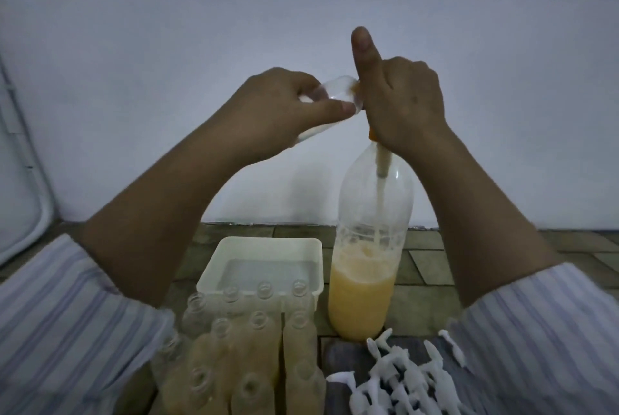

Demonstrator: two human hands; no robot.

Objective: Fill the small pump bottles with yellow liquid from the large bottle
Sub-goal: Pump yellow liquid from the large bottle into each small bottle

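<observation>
The left hand (278,109) is gripping a small bottle (330,94) tipped sideways, mouth against the pump (371,133) atop the large bottle (365,280); the right hand (407,103) is closed round that pump, thumb raised; keeping mouth tight to spout should be avoiding drips; before the large bottle, roughly a dozen small bottles (241,354) are standing, beside one tub (264,267); the loose pump tops (402,377) are blurring past counting.

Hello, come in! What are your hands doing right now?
Left hand holds small bottle at pump spout. Right hand grips pump on big bottle. Nothing blocking.
</observation>
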